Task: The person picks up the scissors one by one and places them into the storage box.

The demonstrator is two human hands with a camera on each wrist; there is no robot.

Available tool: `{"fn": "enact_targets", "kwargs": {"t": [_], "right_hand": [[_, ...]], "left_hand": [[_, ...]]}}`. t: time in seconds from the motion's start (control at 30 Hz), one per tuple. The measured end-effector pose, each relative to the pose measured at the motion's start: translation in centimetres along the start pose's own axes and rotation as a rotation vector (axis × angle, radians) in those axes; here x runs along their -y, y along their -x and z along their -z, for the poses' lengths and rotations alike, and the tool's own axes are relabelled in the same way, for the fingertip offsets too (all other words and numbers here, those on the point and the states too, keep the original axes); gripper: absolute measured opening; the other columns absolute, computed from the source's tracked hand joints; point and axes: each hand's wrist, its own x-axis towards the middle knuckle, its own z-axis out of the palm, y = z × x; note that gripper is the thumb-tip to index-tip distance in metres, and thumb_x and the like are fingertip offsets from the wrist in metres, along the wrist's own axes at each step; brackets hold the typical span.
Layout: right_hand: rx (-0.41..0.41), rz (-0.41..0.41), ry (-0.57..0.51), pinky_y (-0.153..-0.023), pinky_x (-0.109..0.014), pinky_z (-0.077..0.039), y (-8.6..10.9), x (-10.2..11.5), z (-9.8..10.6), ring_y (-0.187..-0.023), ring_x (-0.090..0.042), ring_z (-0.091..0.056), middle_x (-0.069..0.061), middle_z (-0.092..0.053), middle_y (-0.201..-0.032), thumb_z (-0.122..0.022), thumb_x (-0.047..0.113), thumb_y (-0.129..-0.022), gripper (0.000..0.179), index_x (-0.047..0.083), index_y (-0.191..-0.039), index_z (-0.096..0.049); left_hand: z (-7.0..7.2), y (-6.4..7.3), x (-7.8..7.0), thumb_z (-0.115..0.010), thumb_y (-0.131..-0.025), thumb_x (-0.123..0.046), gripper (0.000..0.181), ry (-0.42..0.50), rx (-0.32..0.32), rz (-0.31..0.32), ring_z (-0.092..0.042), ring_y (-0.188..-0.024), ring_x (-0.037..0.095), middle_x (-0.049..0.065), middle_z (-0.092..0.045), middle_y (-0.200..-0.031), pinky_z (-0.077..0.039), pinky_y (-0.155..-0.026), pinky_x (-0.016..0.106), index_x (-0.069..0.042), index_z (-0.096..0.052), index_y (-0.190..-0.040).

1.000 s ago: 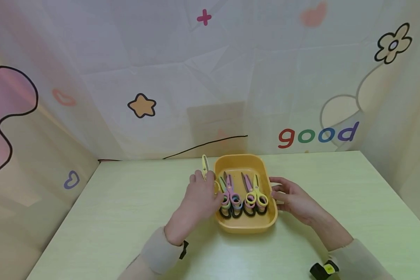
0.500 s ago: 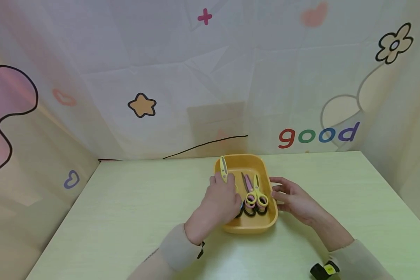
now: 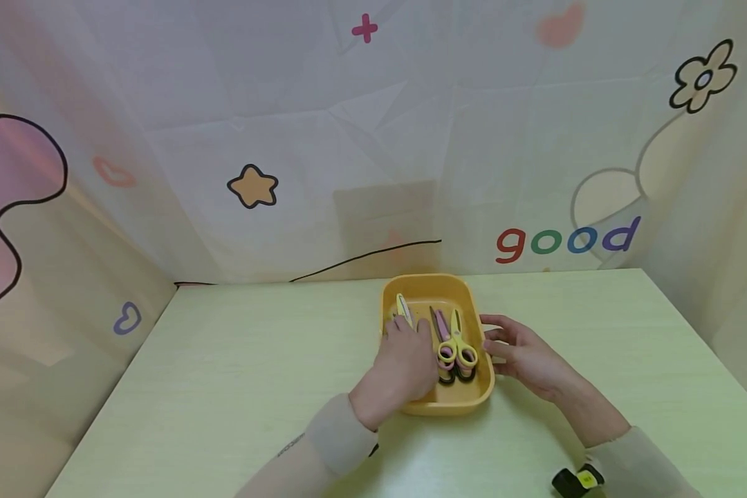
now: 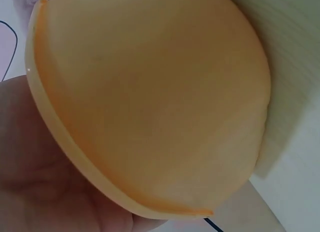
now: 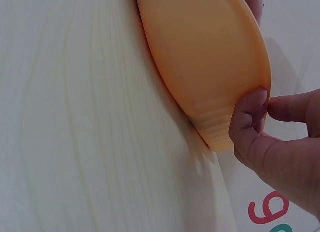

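A yellow plastic tray (image 3: pixel 446 409) stands on the table with scissors inside. My left hand (image 3: pixel 409 363) reaches down into its left half and holds a yellow pair of scissors (image 3: pixel 402 304), whose blades poke out beyond the fingers. That hand hides the scissors lying beneath it. In the tray's right half, another yellow pair of scissors (image 3: pixel 456 339) lies on top of pink and black-handled ones. At the right side, my right hand (image 3: pixel 523 354) grips the tray's rim; the right wrist view has its thumb and curled fingers (image 5: pixel 245 124) at the edge.
A pale wood-grain table (image 3: pixel 255 387) extends around the tray. Behind it hangs a printed cloth backdrop (image 3: pixel 324 138), close to the tray's far end, and cloth also closes off both sides.
My left hand has carried the yellow scissors from beyond the tray's left edge rightward over the stack there, then lowered them into the tray. The right hand stays at the rim.
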Motion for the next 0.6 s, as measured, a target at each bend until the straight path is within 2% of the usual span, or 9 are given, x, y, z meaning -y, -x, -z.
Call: {"fn": "enact_targets", "kwargs": {"t": [0.1,0.3,0.43,0.6], "right_hand": [[0.002,0.001,0.002,-0.089,-0.033,-0.057,-0.01,0.05,0.01,-0.11,-0.029,-0.058,-0.026,-0.044,-0.133,-0.051,0.007,-0.107,0.059,-0.002,-0.158,-0.023],[0.003,0.004,-0.001,-0.089,-0.033,-0.057,0.06,0.06,0.02,-0.11,-0.028,-0.057,-0.026,-0.044,-0.133,-0.052,0.008,-0.107,0.06,-0.002,-0.158,-0.023],[0.004,0.004,0.001,-0.09,-0.033,-0.057,0.11,0.06,0.0,-0.11,-0.029,-0.057,-0.026,-0.044,-0.133,-0.052,0.008,-0.107,0.06,-0.002,-0.158,-0.023],[0.002,0.001,0.005,-0.09,-0.033,-0.057,0.07,0.01,0.02,-0.111,-0.029,-0.057,-0.025,-0.044,-0.133,-0.051,0.009,-0.107,0.06,-0.001,-0.159,-0.023]], "left_hand": [[0.06,-0.08,-0.09,-0.056,-0.101,-0.032,0.036,-0.019,0.016,0.015,-0.056,-0.096,0.032,0.024,-0.056,-0.108,-0.055,-0.08,0.038,-0.001,-0.056,-0.12],[-0.05,-0.2,-0.34,-0.055,-0.102,-0.036,0.041,-0.08,0.029,0.041,-0.059,-0.098,0.032,0.023,-0.059,-0.109,-0.057,-0.081,0.037,-0.002,-0.06,-0.124],[-0.09,-0.1,-0.29,-0.054,-0.103,-0.036,0.04,-0.114,0.017,0.03,-0.061,-0.101,0.032,0.023,-0.062,-0.112,-0.057,-0.086,0.038,-0.003,-0.063,-0.123],[-0.15,0.15,-0.12,-0.055,-0.104,-0.043,0.048,-0.123,0.005,0.008,-0.06,-0.107,0.033,0.022,-0.063,-0.118,-0.053,-0.096,0.04,-0.003,-0.065,-0.128]]}}
